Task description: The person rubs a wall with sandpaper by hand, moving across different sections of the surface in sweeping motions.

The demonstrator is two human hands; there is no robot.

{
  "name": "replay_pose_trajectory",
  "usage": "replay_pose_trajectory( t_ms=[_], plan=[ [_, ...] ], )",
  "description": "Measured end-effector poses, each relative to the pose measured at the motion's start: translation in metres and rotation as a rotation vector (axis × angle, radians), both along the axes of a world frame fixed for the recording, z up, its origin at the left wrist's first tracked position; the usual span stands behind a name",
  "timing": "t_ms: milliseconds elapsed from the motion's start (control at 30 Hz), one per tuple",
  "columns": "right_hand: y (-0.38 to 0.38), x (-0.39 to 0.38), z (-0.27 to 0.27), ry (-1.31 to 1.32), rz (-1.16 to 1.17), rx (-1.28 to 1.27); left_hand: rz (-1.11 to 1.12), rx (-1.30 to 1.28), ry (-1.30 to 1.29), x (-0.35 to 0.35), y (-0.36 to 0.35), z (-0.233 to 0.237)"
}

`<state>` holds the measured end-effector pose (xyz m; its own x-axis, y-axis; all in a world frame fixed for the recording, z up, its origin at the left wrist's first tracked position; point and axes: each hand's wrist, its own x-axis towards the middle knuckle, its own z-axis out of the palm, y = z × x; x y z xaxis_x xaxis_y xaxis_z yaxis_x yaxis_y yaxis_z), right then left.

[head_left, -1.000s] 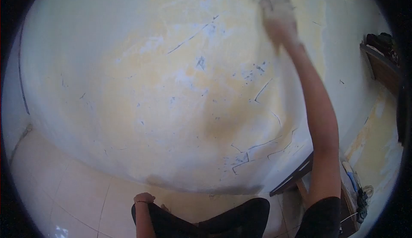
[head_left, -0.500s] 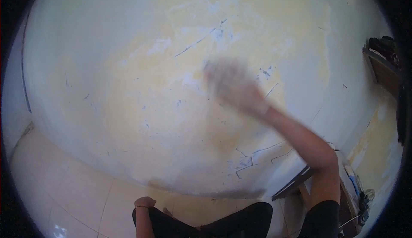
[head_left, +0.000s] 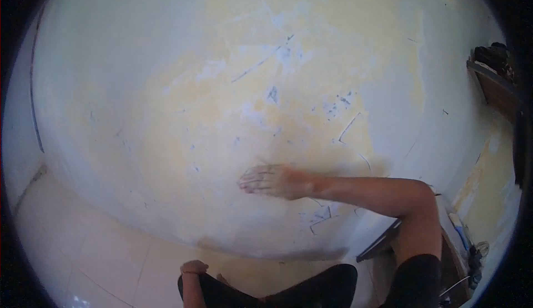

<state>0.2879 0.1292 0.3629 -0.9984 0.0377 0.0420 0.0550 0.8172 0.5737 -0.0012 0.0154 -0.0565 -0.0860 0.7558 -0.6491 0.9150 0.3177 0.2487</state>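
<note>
My right hand (head_left: 272, 180) lies flat against the lower middle of a patchy yellow and white wall (head_left: 233, 108). Its fingers are stretched out to the left and slightly blurred. Whether anything is under the palm is hidden. Near it the wall shows scratches, dark chips and pale scuffed areas. My left hand (head_left: 194, 266), with a thin band at the wrist, rests on my left knee in dark trousers (head_left: 222, 292). Its fingers look curled in, and I see nothing in them.
Light floor tiles (head_left: 105, 252) run along the wall's foot at the left. At the right is a wall shelf (head_left: 491, 80) with dark items on it. Below it stands a low wooden piece of furniture (head_left: 452, 252) holding a blue-handled tool (head_left: 462, 235) and coiled cord.
My right hand has swept down and slightly left across the wall, from the middle to lower down. My left hand stays on the knee. The view has shifted slightly.
</note>
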Motion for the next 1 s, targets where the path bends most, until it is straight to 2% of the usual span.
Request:
replay_pose_trajectory(
  t_ms=[33,67,100,133,167,200,233,300,333,400,500,533,567,667,700,733,800,833,867,900,933,1000],
  plan=[
    [0.001,0.0,0.015,-0.003,0.012,-0.055,0.016,0.003,0.017,0.003,-0.013,0.024],
    [-0.002,-0.003,0.076,0.053,-0.025,0.143,0.033,0.005,0.019,0.008,-0.018,0.037],
    [0.004,-0.007,0.131,0.166,-0.136,0.604,0.03,0.021,0.016,0.01,-0.006,0.033],
    [-0.014,-0.01,0.199,0.281,-0.304,0.862,0.015,0.023,0.016,0.01,0.002,0.016],
    [-0.012,0.003,0.26,0.327,-0.335,1.025,-0.006,0.01,0.022,0.009,0.004,-0.007],
    [0.001,0.019,0.312,0.424,-0.493,1.185,-0.122,-0.024,0.026,0.005,0.02,-0.042],
    [-0.042,-0.005,0.333,0.96,-0.614,0.554,-0.078,-0.051,0.026,0.009,0.022,-0.035],
    [-0.029,-0.004,0.334,0.999,-0.567,0.633,0.019,-0.106,0.031,0.014,0.018,-0.003],
    [-0.019,-0.003,0.331,1.019,-0.544,0.669,0.021,-0.072,0.03,0.009,0.017,-0.003],
    [-0.015,-0.017,0.249,0.48,-0.474,1.084,0.014,-0.02,0.016,0.007,0.009,-0.011],
    [-0.019,-0.036,0.074,0.095,-0.151,0.499,0.05,-0.023,0.014,0.013,-0.01,0.041],
    [-0.016,-0.017,0.011,0.029,-0.11,0.203,0.044,-0.013,0.012,0.013,-0.012,0.033],
    [-0.015,-0.004,-0.019,-0.039,-0.065,-0.085,0.04,0.006,0.008,0.013,-0.008,0.017],
    [-0.005,-0.007,0.048,0.001,-0.204,-0.322,-0.01,0.061,0.001,-0.003,-0.005,-0.028],
    [-0.004,-0.014,0.096,0.067,-0.054,0.431,-0.037,0.081,-0.012,-0.003,0.004,-0.037],
    [-0.005,-0.019,0.152,0.179,-0.241,0.737,-0.066,0.009,0.011,-0.002,0.013,-0.041],
    [-0.001,-0.001,0.272,0.41,-0.29,1.033,-0.034,-0.014,0.009,0.011,0.007,-0.01],
    [-0.007,0.007,0.318,0.515,-0.484,1.062,-0.011,-0.018,0.014,0.01,0.007,0.003],
    [-0.024,0.002,0.344,0.784,-0.562,0.86,-0.022,-0.006,0.031,0.008,0.013,-0.011],
    [-0.035,-0.001,0.357,1.04,-0.627,0.64,-0.031,0.005,0.047,0.005,0.019,-0.036],
    [-0.023,-0.001,0.351,0.934,-0.593,0.817,-0.041,0.015,0.058,0.005,0.024,-0.051],
    [0.015,-0.006,0.313,0.705,-0.528,1.152,-0.03,0.003,0.038,0.003,0.018,-0.031]
  ],
)
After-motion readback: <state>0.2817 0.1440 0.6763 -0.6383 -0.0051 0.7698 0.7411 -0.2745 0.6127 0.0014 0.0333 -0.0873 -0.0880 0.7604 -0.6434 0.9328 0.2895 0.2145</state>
